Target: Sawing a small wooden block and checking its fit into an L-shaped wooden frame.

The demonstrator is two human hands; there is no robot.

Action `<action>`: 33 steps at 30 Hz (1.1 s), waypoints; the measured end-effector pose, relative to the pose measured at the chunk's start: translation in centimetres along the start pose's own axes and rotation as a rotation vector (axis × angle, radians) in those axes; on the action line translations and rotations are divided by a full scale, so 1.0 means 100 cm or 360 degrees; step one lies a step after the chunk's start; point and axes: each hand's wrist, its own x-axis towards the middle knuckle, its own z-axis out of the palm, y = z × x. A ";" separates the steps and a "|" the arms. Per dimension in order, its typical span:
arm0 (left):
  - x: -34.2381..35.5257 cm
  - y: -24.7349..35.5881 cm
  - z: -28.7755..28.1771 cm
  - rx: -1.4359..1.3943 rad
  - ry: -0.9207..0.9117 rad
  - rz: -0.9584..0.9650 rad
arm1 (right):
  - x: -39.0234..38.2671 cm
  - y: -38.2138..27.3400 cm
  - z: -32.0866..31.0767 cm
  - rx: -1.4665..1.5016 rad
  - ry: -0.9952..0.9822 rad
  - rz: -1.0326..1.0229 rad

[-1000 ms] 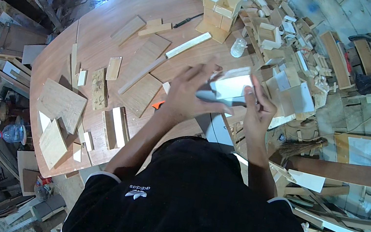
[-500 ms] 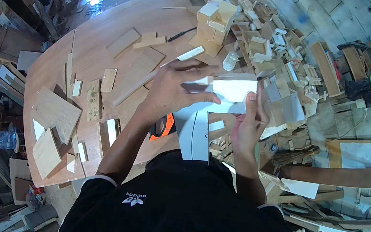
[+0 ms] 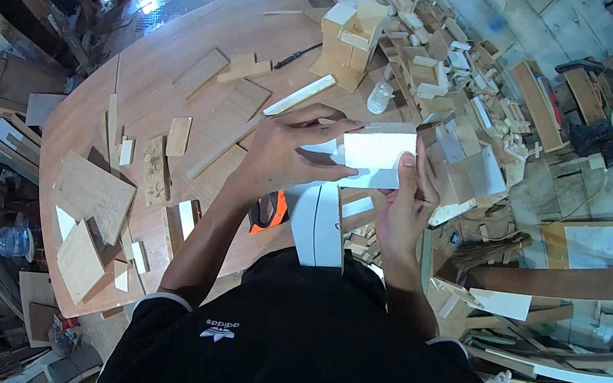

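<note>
My left hand (image 3: 285, 151) is closed on the left end of a small white piece (image 3: 376, 151), which seems to be a block laid on a white-faced board. My right hand (image 3: 406, 205) grips its right end, with the thumb pressed on the white face. Just below my hands lies a long white board (image 3: 317, 226) with a dark line along it, its near end by my body. An orange and black tool (image 3: 266, 213) lies left of that board, partly covered by it.
The wooden table (image 3: 160, 43) holds scattered boards (image 3: 93, 195), strips, a tall box-like wooden assembly (image 3: 350, 39), a clear jar (image 3: 379, 98), a dark slim tool (image 3: 298, 55) and a heap of offcuts (image 3: 442, 76). More planks (image 3: 554, 276) are piled at the right.
Both hands have shifted with the white piece, the left hand moving leftward, and now hold it more level. More of the long white board and the orange tool shows beneath.
</note>
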 end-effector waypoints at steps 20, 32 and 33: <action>-0.009 0.003 0.002 0.0156 0.0191 0.0381 | -0.017 0.005 -0.013 -0.0025 -0.0103 -0.0305; -0.012 -0.002 0.005 0.0327 0.0206 0.0375 | -0.015 0.001 -0.011 -0.0030 -0.0096 -0.0297; -0.012 -0.003 0.005 0.0331 0.0210 0.0376 | -0.014 0.002 -0.011 -0.0025 -0.0105 -0.0292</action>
